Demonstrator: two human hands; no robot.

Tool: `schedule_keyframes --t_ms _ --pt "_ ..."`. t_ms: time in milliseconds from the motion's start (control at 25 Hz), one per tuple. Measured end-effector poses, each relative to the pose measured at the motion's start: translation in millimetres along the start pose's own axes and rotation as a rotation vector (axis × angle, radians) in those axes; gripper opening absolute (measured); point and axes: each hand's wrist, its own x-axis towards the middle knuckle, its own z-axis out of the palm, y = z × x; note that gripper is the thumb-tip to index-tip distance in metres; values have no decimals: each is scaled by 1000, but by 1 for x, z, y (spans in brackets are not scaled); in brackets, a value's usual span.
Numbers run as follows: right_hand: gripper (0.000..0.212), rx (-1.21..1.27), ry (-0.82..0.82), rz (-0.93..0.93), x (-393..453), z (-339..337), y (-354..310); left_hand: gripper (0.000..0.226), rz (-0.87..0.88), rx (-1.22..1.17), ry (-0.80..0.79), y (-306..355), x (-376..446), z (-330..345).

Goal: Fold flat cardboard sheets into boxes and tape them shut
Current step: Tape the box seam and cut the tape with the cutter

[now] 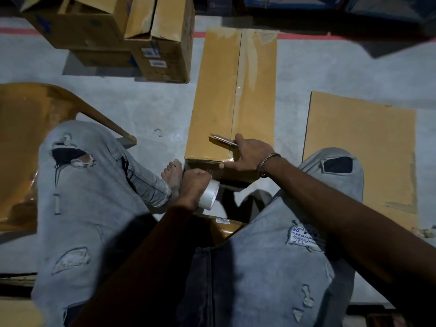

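A long, closed brown cardboard box (232,97) lies on the grey concrete floor (146,107) in the centre of the frame, its top seam covered by a strip of clear tape running lengthwise. At the box's near end, the person's right hand (247,155) rests on the top edge, gripping a slim metal-bladed cutter (223,139) whose blade points toward the left of the frame; the forefinger stretches along the box's near edge. Just below, the left hand (192,188) has its fingers curled round a roll of clear packing tape (211,193), held close against the box's near face. A bare foot (173,172) sits just beside the box's lower left corner. A flat brown cardboard sheet (361,149) lies on the floor at the right of the frame. Stacked brown cartons (132,36) stand at the upper left, and a yellow plastic chair (28,138) fills the left edge.
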Motion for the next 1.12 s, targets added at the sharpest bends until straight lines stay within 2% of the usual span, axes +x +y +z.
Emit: schedule_keyframes --t_ms 80,280,440,560,720,800,1000,1120 --pt "83 -85 15 -25 6 9 3 32 -25 -11 -24 -3 -2 -2" --pt "76 -139 -23 -55 13 15 5 20 -151 -185 -1 -21 14 8" --pt "88 -76 5 -13 8 14 2 31 -155 -133 -33 -23 23 5" --pt "88 -91 25 8 9 14 0 26 -125 -82 -27 -13 12 0" --pt "83 -85 -19 7 10 15 2 18 -181 -113 -82 -12 23 -5" --pt "81 108 -43 49 7 9 4 14 -177 -168 -120 -7 27 -14" --pt "46 995 124 258 -12 -25 5 23 17 -86 -269 16 43 -43" --pt "43 1227 125 265 -38 -41 -9 28 154 -19 -364 23 49 -54"
